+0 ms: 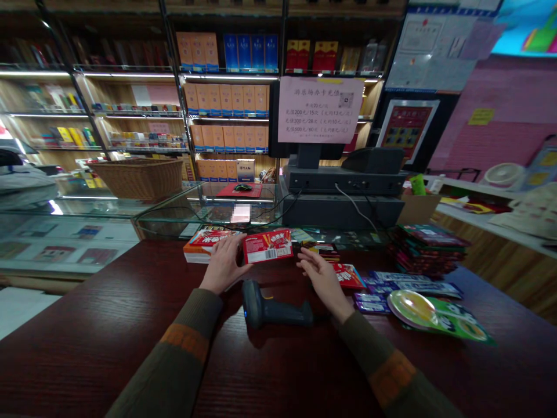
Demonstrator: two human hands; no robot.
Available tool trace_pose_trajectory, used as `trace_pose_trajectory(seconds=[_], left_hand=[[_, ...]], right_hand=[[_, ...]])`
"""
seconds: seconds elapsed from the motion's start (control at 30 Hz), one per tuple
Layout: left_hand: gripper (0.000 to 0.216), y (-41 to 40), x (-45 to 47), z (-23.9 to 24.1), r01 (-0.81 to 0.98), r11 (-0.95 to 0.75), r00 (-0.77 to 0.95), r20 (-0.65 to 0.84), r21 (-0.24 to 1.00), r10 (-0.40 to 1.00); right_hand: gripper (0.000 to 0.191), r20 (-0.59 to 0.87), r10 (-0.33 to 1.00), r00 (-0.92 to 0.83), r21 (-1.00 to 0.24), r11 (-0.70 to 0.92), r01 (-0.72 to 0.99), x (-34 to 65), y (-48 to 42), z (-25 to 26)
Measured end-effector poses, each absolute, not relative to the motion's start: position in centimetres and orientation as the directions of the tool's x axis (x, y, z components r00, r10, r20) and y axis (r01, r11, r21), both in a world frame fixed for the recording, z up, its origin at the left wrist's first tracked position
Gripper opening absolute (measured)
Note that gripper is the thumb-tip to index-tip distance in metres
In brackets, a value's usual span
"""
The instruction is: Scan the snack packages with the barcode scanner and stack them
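Note:
My left hand (224, 264) grips the left edge of a red snack packet (268, 246), whose printed side with a barcode faces me. Beside that hand lies a stack of similar red and orange packets (198, 252). My right hand (321, 280) is empty, its fingers loosely apart, a little to the right of the held packet. Another red packet (349, 276) lies just beyond its wrist. Between my forearms a dark barcode scanner (274, 309) rests on its side on the brown wooden counter (256, 374).
At the right are purple packets (372, 302), a green blister pack (452, 319) and a pile of dark packets (429, 247). A cash register (343, 180) with a paper sign (321, 110) stands behind. A wicker basket (139, 177) sits on the glass case at left.

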State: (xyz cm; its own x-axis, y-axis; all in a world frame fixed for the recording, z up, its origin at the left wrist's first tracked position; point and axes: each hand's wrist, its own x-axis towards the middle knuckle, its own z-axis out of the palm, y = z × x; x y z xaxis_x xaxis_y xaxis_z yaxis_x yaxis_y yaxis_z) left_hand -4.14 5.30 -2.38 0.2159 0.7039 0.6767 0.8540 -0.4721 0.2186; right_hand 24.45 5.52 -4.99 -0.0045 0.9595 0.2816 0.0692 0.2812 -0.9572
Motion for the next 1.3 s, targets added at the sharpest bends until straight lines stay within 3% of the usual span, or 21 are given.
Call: trace_pose_trajectory(seconds=[0.13,0.23,0.37,0.5,0.83,1.1,1.3], left_hand=[[0.072,5.2,-4.6,-2.5,0.874,-0.442,0.195,0.688,0.201,0.699],[0.071,5.2,-4.9,-2.6,0.884,-0.430,0.196,0.693,0.182,0.694],[0.072,4.9,-5.3,-2.6,0.893,-0.421,0.199,0.702,0.158,0.684],[0.074,4.9,-5.6,-2.7,0.897,-0.415,0.199,0.701,0.150,0.685],[0.076,4.9,-6.1,-3.0,0.894,-0.418,0.202,0.687,0.161,0.698],[0.072,4.6,-6.1,-3.0,0.892,-0.428,0.212,0.702,0.145,0.680],[0.073,4.7,-6.3,-3.0,0.896,-0.421,0.200,0.716,0.143,0.669]], right_hand=[[0.041,0.376,0.922,-0.095,-0.886,0.388,0.253,24.6,4.1,-4.4],[0.038,0.394,0.883,-0.256,-0.813,0.464,0.351,24.5,2.2,-3.5],[0.061,0.328,0.793,-0.514,-0.682,0.575,0.452,24.2,0.0,-2.4],[0.088,0.206,0.751,-0.627,-0.547,0.620,0.563,23.9,-0.8,-2.4],[0.060,0.210,0.700,-0.683,-0.402,0.698,0.592,23.0,-0.9,-3.0],[0.050,0.271,0.666,-0.695,-0.392,0.736,0.552,22.3,-0.7,-3.5],[0.050,0.279,0.709,-0.648,-0.455,0.691,0.561,22.7,-0.6,-3.2]])
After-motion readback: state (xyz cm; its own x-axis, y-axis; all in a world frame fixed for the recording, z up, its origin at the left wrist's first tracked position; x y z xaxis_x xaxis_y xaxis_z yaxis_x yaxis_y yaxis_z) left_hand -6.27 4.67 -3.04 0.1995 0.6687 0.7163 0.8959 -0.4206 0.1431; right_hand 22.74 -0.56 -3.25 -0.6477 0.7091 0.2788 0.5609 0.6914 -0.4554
